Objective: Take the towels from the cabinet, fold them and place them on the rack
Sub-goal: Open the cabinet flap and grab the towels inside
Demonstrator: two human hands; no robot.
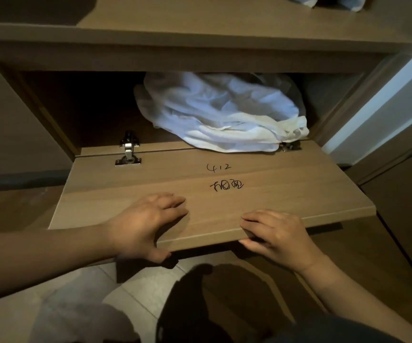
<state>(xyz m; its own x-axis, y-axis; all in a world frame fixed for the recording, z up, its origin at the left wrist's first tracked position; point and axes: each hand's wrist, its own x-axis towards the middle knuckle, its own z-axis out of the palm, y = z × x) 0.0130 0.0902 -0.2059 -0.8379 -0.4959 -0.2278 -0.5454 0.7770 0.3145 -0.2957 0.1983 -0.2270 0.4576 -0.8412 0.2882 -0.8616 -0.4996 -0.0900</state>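
Observation:
A crumpled heap of white towels (pixel 221 112) lies inside the open wooden cabinet (pixel 81 107), on the right side of the compartment, its front edge spilling onto the hinge line. The cabinet door (pixel 261 194) hangs folded down flat toward me, with black handwriting on its inner face. My left hand (pixel 145 224) grips the door's front edge, fingers on top and thumb underneath. My right hand (pixel 279 235) grips the same edge further right, fingers curled over the top, thumb below.
A metal hinge (pixel 128 152) sits at the door's left rear. A wooden shelf (pixel 200 28) runs above the compartment, with more white cloth (pixel 301 0) at the top right. Pale tiled floor (pixel 130 288) lies below. A white wall (pixel 397 95) stands at right.

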